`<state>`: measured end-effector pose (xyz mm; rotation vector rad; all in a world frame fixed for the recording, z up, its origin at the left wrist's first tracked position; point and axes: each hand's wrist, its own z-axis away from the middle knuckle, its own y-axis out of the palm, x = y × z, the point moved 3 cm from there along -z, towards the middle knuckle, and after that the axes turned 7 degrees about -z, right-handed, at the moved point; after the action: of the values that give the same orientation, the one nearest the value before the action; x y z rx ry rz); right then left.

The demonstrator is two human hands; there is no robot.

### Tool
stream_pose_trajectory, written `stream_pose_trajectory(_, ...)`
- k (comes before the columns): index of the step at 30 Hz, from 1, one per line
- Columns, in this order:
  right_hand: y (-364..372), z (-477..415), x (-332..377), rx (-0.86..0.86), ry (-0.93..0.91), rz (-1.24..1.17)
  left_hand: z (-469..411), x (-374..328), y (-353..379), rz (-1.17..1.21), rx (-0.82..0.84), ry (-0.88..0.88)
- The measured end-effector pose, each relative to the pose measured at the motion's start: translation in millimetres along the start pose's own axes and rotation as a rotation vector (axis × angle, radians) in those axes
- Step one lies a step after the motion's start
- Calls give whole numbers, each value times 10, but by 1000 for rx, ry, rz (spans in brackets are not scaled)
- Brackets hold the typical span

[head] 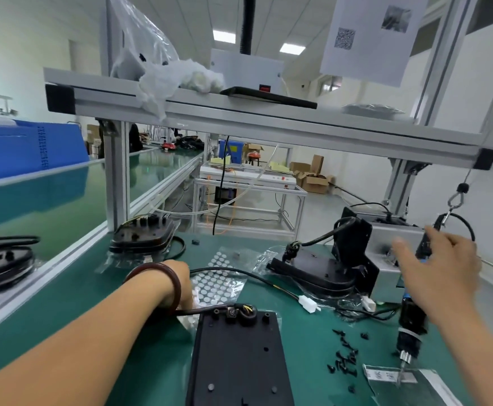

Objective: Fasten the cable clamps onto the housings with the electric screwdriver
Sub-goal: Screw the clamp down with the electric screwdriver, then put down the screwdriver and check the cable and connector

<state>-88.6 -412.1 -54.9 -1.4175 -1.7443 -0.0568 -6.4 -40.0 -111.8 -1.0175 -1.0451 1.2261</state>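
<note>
Black housing [236, 358] lies nearest on the green surface [301, 344], screws [346, 356] beside it. The right hand [441, 276] is spread loose by the hanging electric screwdriver [410, 320]. The left hand [180, 285] has its fingers hidden, so its grip is unclear.

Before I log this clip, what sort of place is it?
Probably a factory assembly line: a green-matted workbench in an aluminium frame, an electric screwdriver hung from a hook, and loose black screws beside a black housing.

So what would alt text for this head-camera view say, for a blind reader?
A person's right hand reaches, fingers spread, toward a hanging screwdriver over a green bench. The left hand rests by the cable of a black housing; black screws lie scattered beside it.
</note>
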Motion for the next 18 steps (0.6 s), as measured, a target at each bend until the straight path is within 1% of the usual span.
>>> stream_pose_trajectory(1,16,15,108,31,-36,-34,-9,19,-18,46,7,-6)
stream_pose_trajectory(2,38,46,232,66,-85,-74,-25,50,-40,141,5,-18)
stream_pose_trajectory(3,68,94,376,112,-144,-119,-47,84,-68,297,7,-41)
stream_pose_trajectory(4,112,160,530,172,-210,-168,-68,123,-94,535,20,-67)
stream_pose_trajectory(6,231,358,874,345,-326,-265,-61,160,-162,1072,47,-85)
stream_pose_trajectory(7,318,475,1041,452,-376,-298,-50,163,-207,1272,56,-89)
stream_pose_trajectory(8,420,597,1190,561,-424,-329,-48,160,-240,1382,61,-87)
stream_pose_trajectory(10,649,858,1445,744,-510,-362,1,70,-292,1453,107,-52)
stream_pose_trajectory(12,883,1088,1603,828,-579,-294,45,-20,-297,1490,136,-44)
stream_pose_trajectory(13,983,1163,1649,812,-616,-203,46,-56,-285,1514,130,-47)
stream_pose_trajectory(15,1087,1203,1694,704,-654,-34,73,-84,-235,1596,144,-40)
stream_pose_trajectory(17,1138,1127,1656,660,-596,-50,130,-84,-174,1689,162,-9)
stream_pose_trajectory(18,1154,1072,1616,675,-554,-84,162,-72,-136,1704,135,17)
